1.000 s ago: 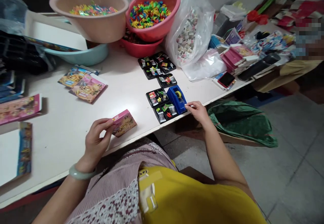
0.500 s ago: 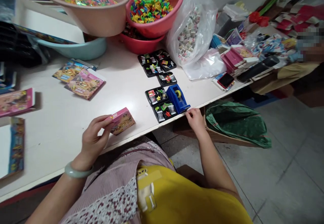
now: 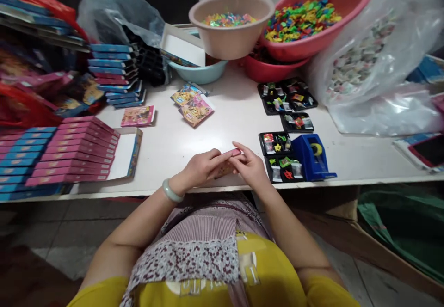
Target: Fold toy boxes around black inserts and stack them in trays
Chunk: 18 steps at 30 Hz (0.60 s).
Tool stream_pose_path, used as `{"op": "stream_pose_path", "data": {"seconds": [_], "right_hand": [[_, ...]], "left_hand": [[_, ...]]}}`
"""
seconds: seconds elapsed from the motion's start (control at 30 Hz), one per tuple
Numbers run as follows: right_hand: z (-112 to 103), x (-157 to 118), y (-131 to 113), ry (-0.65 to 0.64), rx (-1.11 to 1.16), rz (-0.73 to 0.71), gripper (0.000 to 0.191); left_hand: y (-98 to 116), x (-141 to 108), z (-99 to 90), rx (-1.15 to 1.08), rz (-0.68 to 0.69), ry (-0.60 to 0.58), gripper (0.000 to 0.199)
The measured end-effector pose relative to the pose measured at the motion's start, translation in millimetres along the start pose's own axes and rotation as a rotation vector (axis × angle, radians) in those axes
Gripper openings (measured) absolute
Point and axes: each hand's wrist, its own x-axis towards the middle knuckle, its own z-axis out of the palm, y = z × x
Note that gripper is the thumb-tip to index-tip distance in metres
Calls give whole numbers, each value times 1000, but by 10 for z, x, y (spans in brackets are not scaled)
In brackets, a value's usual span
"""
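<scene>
I read this as a small packing workshop: on the tabletop (image 3: 166, 143) stand stacked printed boxes (image 3: 74, 152) at 9 o'clock, a basin (image 3: 236, 41) of small coloured pieces at 12, and filled trays (image 3: 277, 154) with a tape dispenser (image 3: 305, 156) at 3.

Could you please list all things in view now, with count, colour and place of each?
Small box: one, pink, front centre.
Tape dispenser: one, blue, front right.
Compartment trays: several, black, right of centre.
Loose boxes: several, pink and blue, left of centre.
Stacked boxes: many, pink and blue, left.
Open cartons: two, white inside, left and back.
Basins: four, beige, light blue and red, back.
Small pieces: uncountable, multicoloured, inside basins.
Clear bags: several, transparent, back left and right.
Phone-like object: one, dark, right edge.
Liner: one, green, below right.
Table: one, white, centre.
Bracelet: one, pale green, on wrist.
Left hand: one, bare, holding small box.
Right hand: one, bare, at small box.
</scene>
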Motion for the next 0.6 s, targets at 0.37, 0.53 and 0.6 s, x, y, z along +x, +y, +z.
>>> {"op": "stream_pose_path", "data": {"seconds": [0.37, 0.53, 0.6], "right_hand": [[-69, 1182, 725, 155, -168, -21, 57], [-187, 2026, 764, 329, -261, -5, 46], [-204, 2166, 711, 360, -290, -34, 46]], "left_hand": [[-1378, 439, -77, -145, -808, 427, 33], [-1941, 632, -281, -115, -1203, 339, 45], [-1984, 588, -284, -194, -1211, 333, 48]]}}
